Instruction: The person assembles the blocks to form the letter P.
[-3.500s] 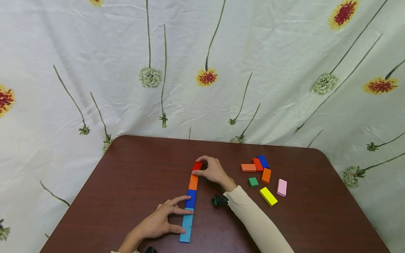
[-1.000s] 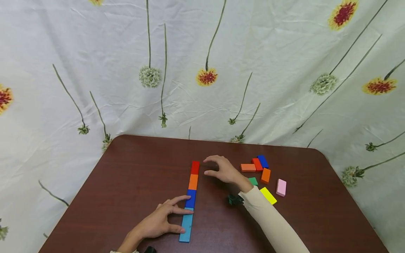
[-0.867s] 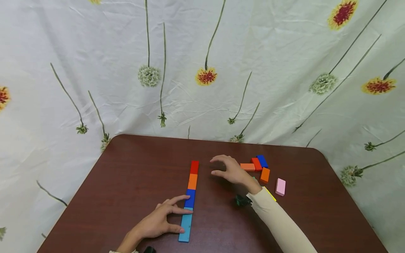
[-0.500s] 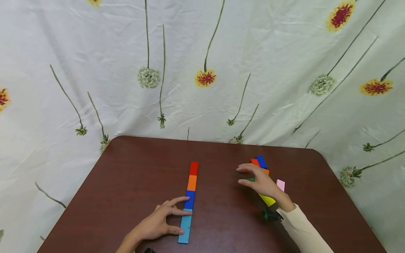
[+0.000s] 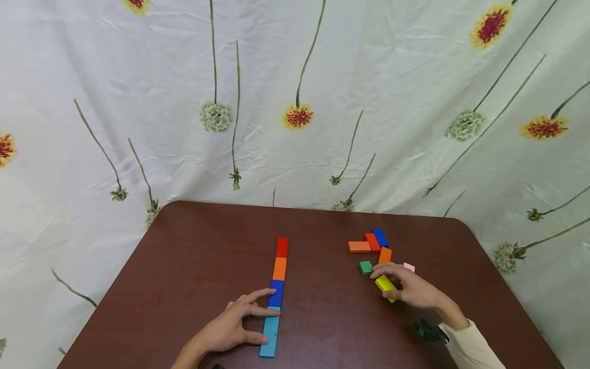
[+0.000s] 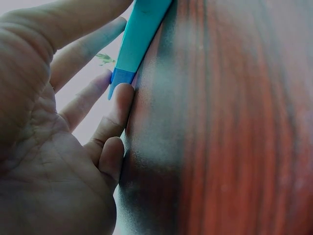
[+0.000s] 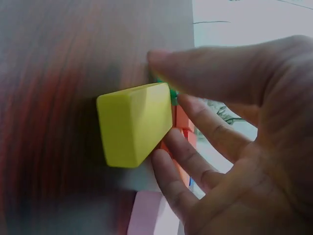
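Observation:
A straight row of blocks runs away from me in the head view: light blue, blue, orange and red. My left hand rests at the near end of this row. Its thumb touches the left edge of the light blue block, and the extended fingertips lie on the light blue and blue blocks. Over at the right, my right hand spreads around a yellow block lying on the table. The right wrist view shows the thumb beside the yellow block, a small gap between them, with fingers near its other side.
Beyond the right hand lie a green block, an orange block, an orange-red block, a red block and a blue block. A pink block is beside the yellow one. A floral cloth hangs behind the table.
My right hand let go of the red block at the row's far end and moved right and nearer, down to the yellow block. The left hand stays in place on the row.

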{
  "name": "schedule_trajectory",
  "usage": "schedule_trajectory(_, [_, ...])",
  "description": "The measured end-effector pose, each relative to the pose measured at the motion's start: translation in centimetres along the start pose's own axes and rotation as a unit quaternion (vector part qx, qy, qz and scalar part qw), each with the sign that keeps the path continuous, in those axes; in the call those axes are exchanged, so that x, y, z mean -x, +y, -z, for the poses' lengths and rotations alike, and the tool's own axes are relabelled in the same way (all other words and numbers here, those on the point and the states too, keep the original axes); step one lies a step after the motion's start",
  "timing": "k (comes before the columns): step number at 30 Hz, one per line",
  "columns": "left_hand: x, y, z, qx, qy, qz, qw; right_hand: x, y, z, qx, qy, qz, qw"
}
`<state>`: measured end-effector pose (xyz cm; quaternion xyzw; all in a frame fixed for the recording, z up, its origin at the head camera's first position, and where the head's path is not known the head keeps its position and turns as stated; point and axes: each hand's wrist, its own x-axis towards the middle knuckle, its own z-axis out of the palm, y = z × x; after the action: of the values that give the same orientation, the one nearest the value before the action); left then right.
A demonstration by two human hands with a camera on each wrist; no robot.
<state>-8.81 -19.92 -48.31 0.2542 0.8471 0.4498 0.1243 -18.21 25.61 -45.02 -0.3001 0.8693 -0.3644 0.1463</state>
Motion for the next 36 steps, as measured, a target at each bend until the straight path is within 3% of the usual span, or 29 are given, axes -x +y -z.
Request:
schedule_trajectory(10, [-0.1, 0.0, -0.1, -0.008, 0.0, -0.006, 1.0, 0.8, 0.4, 0.5, 0.017, -0.025, -0.041, 0.9987])
schedule_trajectory(20, [-0.2, 0.0, -0.1, -0.012, 0.001, -0.007, 0.9999, 1.8, 0.5, 0.6, 0.028, -0.039, -0.013, 0.9988])
schedule_trajectory(29, [-0.2, -0.2, -0.1, -0.005, -0.002, -0.004, 1.0, 1.1, 0.2, 0.7, 0.063, 0.01, -0.023, 0.9977])
schedule_trajectory(36, [-0.2, -0.2, -0.1, -0.004, -0.002, -0.003, 1.0, -1.2, -0.9, 0.5, 0.091, 0.062, 0.005, 0.9939])
